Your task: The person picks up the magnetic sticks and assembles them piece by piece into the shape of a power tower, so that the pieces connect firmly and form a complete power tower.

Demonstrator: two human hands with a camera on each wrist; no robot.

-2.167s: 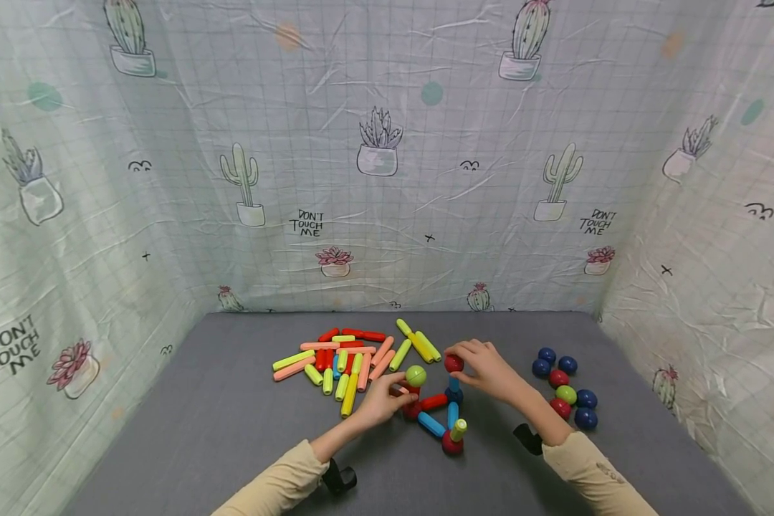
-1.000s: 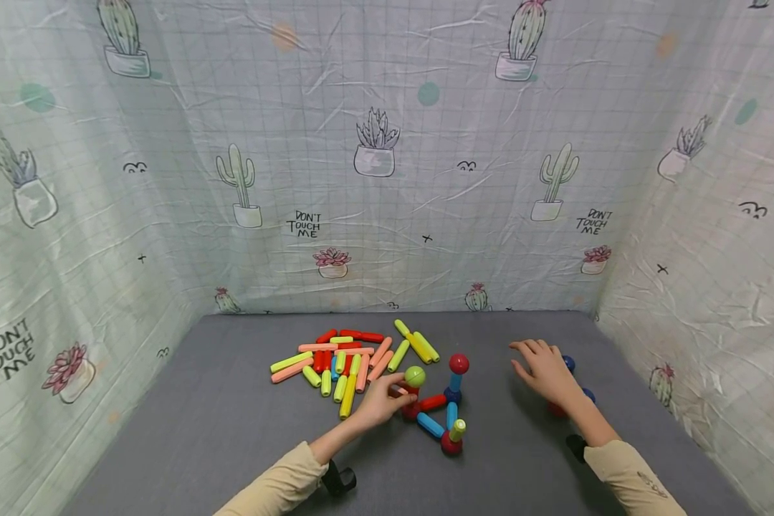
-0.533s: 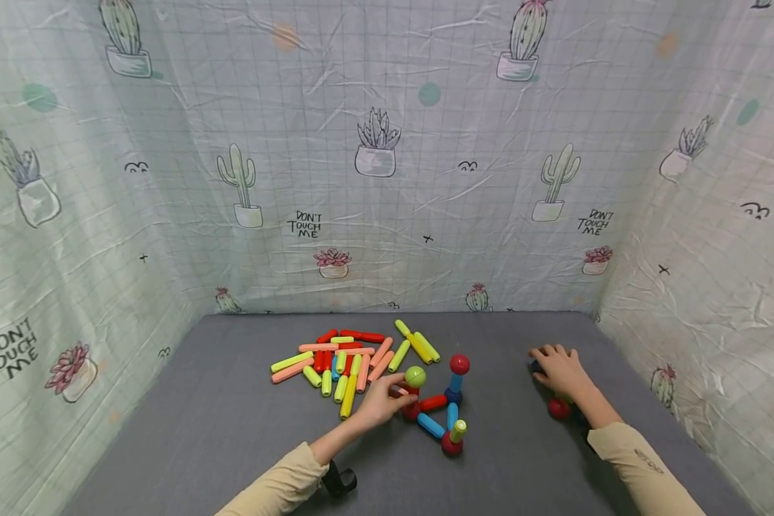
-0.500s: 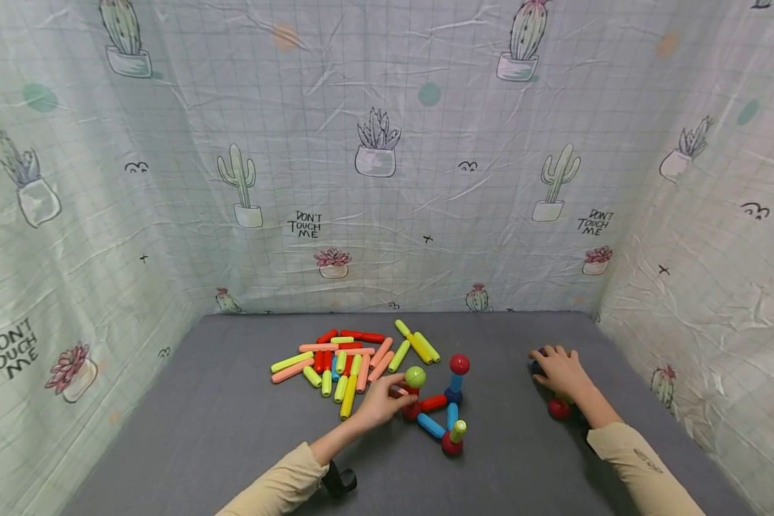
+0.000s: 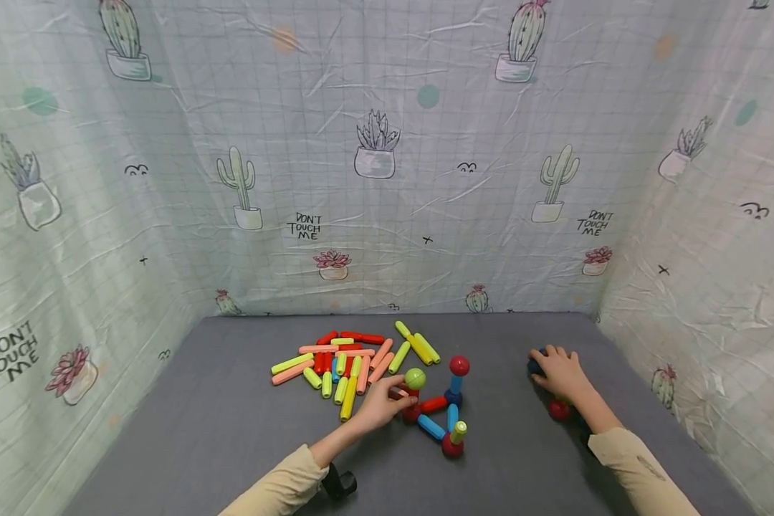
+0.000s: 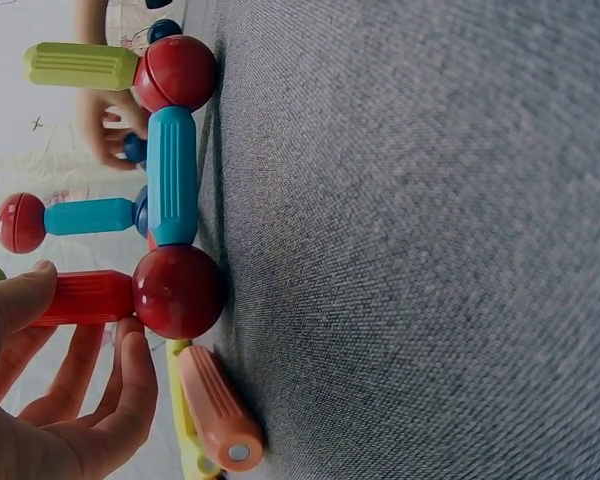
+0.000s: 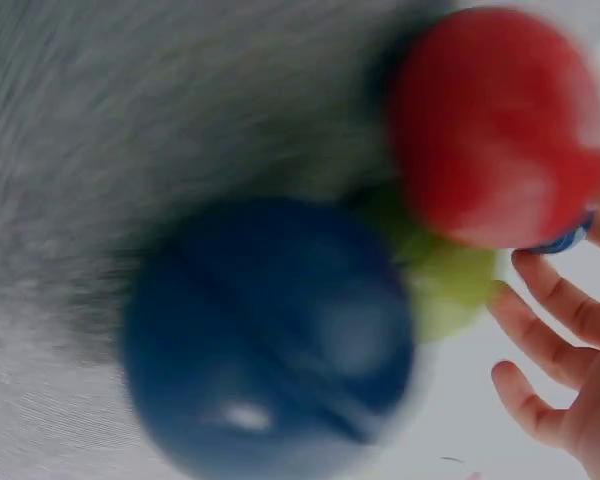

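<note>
My left hand (image 5: 380, 403) pinches the upright red rod (image 6: 85, 298) of a magnetic stick-and-ball frame, thumb on one side and fingers on the other. A green ball (image 5: 416, 378) tops this rod, and a dark red ball (image 6: 180, 292) sits at its foot. Red and blue rods (image 5: 431, 427) link the base balls into a triangle. Its other corners carry an upright blue rod (image 5: 456, 385) under a red ball (image 5: 459, 365) and an upright yellow-green rod (image 5: 459, 431). At the right, my right hand (image 5: 562, 374) holds a blue ball (image 5: 535, 364) between thumb and fingers.
Loose red, salmon, yellow-green and blue rods (image 5: 350, 388) lie piled left of the frame on the grey table (image 5: 232, 430). Several spare balls lie around and under my right hand, among them a red ball (image 5: 559, 410) and a large-looking blue ball (image 7: 270, 340). A patterned curtain (image 5: 387, 215) surrounds the table.
My right hand has let go of the red ball atop the blue rod, moved right to the spare balls and taken a blue one. The left hand keeps its grip.
</note>
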